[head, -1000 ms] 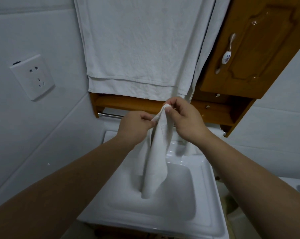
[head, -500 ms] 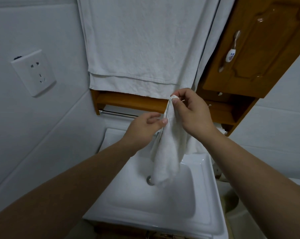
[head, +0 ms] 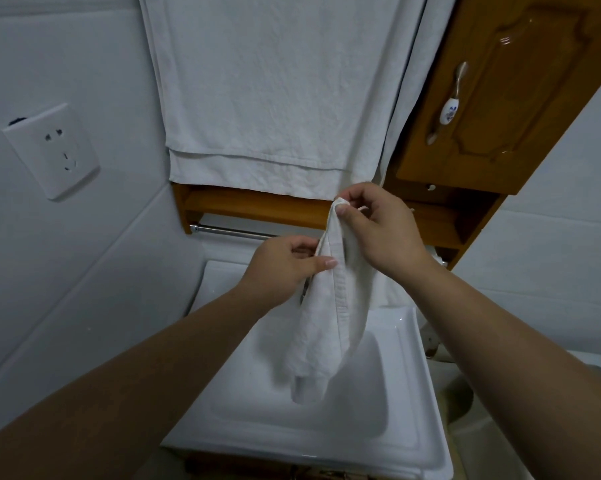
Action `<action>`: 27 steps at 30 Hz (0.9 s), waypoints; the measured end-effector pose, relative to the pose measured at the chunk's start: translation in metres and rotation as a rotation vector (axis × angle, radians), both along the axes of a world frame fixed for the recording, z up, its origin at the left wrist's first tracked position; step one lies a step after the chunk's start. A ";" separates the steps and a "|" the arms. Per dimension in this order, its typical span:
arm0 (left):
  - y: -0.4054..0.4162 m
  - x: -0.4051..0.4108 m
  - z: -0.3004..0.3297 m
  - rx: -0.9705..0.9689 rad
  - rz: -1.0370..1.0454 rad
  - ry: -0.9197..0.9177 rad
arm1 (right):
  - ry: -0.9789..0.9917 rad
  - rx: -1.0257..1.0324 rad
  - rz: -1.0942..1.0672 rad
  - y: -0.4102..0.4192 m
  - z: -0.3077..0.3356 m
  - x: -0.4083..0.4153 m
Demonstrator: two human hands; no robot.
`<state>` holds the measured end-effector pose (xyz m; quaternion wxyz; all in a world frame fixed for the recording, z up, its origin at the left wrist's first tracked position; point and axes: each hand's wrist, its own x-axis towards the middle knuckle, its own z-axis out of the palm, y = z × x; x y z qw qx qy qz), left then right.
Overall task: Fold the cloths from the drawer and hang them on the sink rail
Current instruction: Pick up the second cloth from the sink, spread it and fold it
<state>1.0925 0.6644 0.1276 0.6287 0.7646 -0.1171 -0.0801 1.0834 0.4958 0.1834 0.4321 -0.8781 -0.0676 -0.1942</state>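
Cloth (head: 330,313) hangs bunched over the sink (head: 413,375), just below the rail (head: 230,232). Right hand (head: 378,230) pinches its top corner, left hand (head: 285,265) pinches the hemmed edge lower down. Looks light, limp, no stiffness, so it'll sag wherever unsupported. Best held at two corners along one hem, pulled taut before folding.

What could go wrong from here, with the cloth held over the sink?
The small cloth hangs bunched, pinched only at its top edge by the right hand and left hand; a slip might drop it into the sink. Still unfolded, it may hang crooked on the rail.
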 end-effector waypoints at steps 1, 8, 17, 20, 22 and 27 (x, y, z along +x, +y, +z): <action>0.000 0.001 0.003 -0.046 -0.016 0.000 | 0.030 -0.033 0.019 -0.001 -0.001 0.001; -0.004 0.008 0.027 -0.118 -0.068 -0.092 | 0.171 0.074 0.107 0.002 0.002 0.001; -0.008 0.011 0.031 -0.062 0.074 -0.089 | 0.315 0.445 0.154 -0.006 0.004 -0.002; -0.009 0.014 0.035 -0.192 0.121 0.000 | 0.339 0.449 0.165 -0.005 -0.002 -0.004; -0.009 0.016 0.036 -0.204 0.140 0.048 | 0.337 0.405 0.171 -0.004 -0.007 -0.004; -0.009 0.013 0.036 -0.112 0.073 -0.034 | 0.306 0.387 0.174 -0.006 -0.007 -0.004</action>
